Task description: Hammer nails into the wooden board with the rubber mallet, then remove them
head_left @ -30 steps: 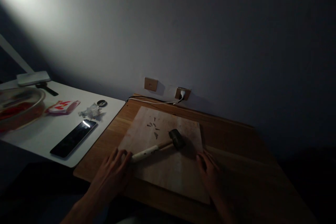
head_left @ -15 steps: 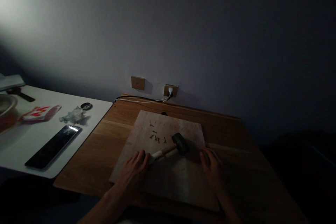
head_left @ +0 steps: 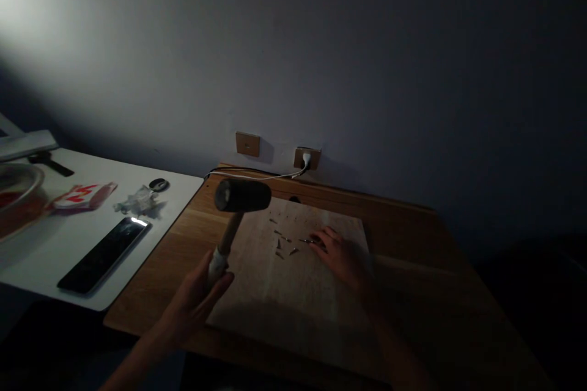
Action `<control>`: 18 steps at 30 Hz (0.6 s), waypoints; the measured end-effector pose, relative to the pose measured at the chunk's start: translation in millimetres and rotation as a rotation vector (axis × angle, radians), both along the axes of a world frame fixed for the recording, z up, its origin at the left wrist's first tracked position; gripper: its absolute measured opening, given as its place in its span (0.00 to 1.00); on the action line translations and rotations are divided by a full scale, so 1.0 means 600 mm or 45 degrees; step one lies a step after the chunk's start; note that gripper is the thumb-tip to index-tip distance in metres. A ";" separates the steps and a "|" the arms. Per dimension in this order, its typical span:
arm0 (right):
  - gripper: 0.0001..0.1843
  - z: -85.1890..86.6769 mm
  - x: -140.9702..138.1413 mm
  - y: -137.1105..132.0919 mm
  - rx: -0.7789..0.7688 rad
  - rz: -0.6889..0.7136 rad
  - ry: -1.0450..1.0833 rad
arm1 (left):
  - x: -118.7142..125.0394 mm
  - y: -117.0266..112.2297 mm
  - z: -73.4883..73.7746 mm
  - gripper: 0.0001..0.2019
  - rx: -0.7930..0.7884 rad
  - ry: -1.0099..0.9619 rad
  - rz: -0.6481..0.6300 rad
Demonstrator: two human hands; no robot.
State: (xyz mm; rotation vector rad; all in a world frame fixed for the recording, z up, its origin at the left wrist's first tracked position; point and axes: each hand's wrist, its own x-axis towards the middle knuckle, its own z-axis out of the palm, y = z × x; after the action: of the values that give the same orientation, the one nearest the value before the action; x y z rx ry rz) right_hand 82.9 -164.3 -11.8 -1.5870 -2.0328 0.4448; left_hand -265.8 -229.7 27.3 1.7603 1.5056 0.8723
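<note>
My left hand (head_left: pixel 197 293) is closed around the white grip of a mallet (head_left: pixel 242 195), raised above the left side of the wooden board (head_left: pixel 293 305). Its thick dark head points up, and bare wood shows on the handle. On the board's upper right, my right hand (head_left: pixel 337 253) rests with bent fingers drawn together at a small screw (head_left: pixel 305 241); the fingertips are dim. Several loose screws (head_left: pixel 279 244) are scattered to the left of those fingers. A row of tiny marks or upright pieces runs along the board's far side, too small to make out.
Under the board is a wooden table (head_left: pixel 165 269). A white table (head_left: pixel 36 263) adjoins it at left, bearing a phone (head_left: pixel 105 255), a red-and-white packet (head_left: pixel 85 195), crumpled plastic (head_left: pixel 137 201) and a bowl (head_left: pixel 18 208). Cables (head_left: pixel 257 173) run along the wall to a socket (head_left: pixel 308 157).
My left hand has lifted the mallet off the board, turning its head upward and left. My right hand has moved from the board's right edge inward to the screws, some of which have shifted.
</note>
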 end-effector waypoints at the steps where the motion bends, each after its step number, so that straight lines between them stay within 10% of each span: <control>1: 0.09 0.001 0.000 0.005 -0.020 0.022 -0.027 | -0.008 0.001 0.001 0.20 -0.028 -0.037 0.042; 8: 0.08 0.015 -0.008 0.047 -0.019 0.009 0.085 | -0.058 0.027 -0.008 0.19 -0.053 0.024 0.289; 18: 0.09 0.005 -0.132 0.167 0.091 0.191 0.154 | -0.070 0.028 -0.055 0.16 -0.148 0.156 0.096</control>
State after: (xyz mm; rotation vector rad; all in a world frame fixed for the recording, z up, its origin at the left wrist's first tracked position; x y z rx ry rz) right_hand 3.7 -64.2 -9.1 -1.3392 -2.0593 0.5049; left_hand -307.6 -212.6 -5.9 1.7078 1.6769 0.7095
